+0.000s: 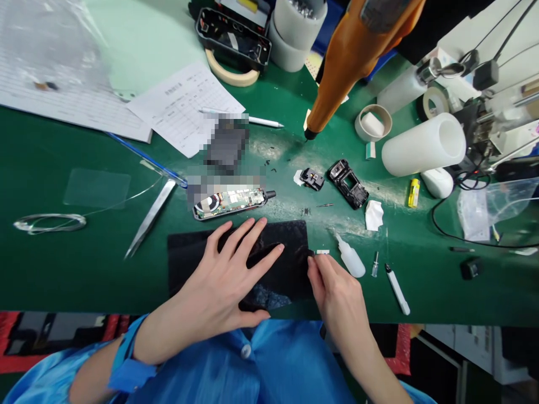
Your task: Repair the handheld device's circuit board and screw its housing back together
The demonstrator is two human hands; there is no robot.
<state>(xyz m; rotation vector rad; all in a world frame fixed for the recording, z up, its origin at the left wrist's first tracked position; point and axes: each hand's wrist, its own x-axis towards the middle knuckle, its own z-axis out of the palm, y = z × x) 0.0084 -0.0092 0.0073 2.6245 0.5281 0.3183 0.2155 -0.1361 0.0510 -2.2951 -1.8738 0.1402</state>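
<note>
A black sheet (189, 255) lies on the green bench in front of me, with a bluish scuffed patch near its lower edge. My left hand (229, 275) rests flat on it, fingers spread, covering much of its middle. At the sheet's right edge, my right hand (337, 286) is closed in a pinch on a small black piece (310, 253). I cannot tell whether that piece is part of the sheet. Just beyond the left fingertips is an opened handheld device (236, 201) with its circuit board showing. A small white strip (323, 252) lies by the right fingers.
An orange electric screwdriver (337, 73) hangs tip down over the bench. Tweezers (149, 219) lie left; a dropper bottle (351, 258), a white pen (397, 289) and a black housing (348, 184) lie right. A white cylinder (421, 146) and paper sheets (185, 106) are farther back.
</note>
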